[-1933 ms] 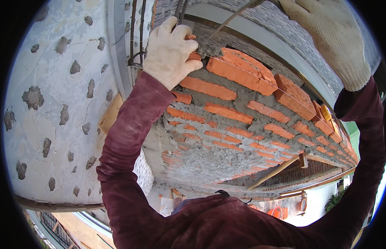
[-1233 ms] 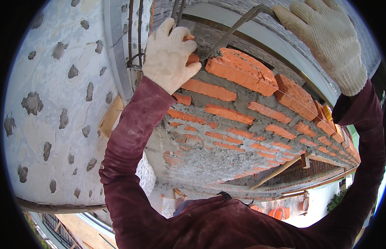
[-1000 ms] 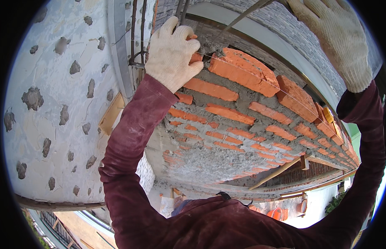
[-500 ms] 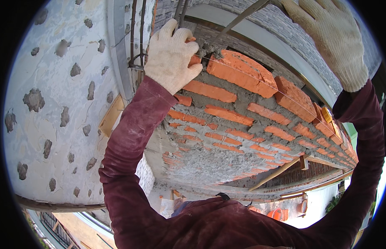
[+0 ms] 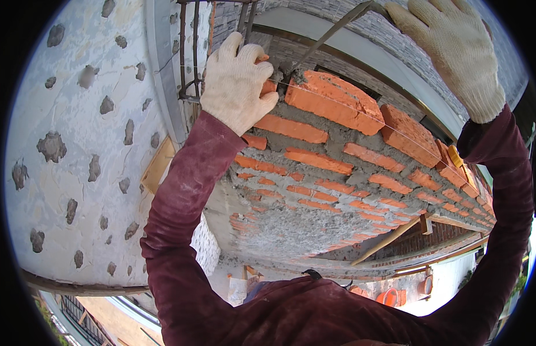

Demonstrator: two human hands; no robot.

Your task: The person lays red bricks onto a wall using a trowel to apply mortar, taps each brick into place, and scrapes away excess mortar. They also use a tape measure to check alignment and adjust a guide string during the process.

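My left hand (image 5: pixel 236 86), in a cream knit glove, closes around a short orange brick (image 5: pixel 269 87) at the left end of the wall's top course. Up at the right, my gloved right hand (image 5: pixel 452 49) grips what looks like a trowel (image 5: pixel 337 30), seen nearly edge-on. Its bent neck runs into the fingers, and its tip reaches grey mortar (image 5: pixel 286 74) between the held brick and a larger brick (image 5: pixel 334 101). The handle is hidden in my palm. A thin string (image 5: pixel 360 109) stretches along the top course, passing my left hand.
Below spreads the brick wall (image 5: pixel 317 160) with rough mortar joints. Dark steel bars (image 5: pixel 190 52) rise beside a white, pitted wall (image 5: pixel 78 127) on the left. A yellow object (image 5: pixel 454 157) sits on the course at right. A wooden pole (image 5: pixel 389 239) leans lower down.
The trowel's tip has shifted slightly down into the gap beside the held brick, and my right hand has dropped a little. My left hand stays on the brick.
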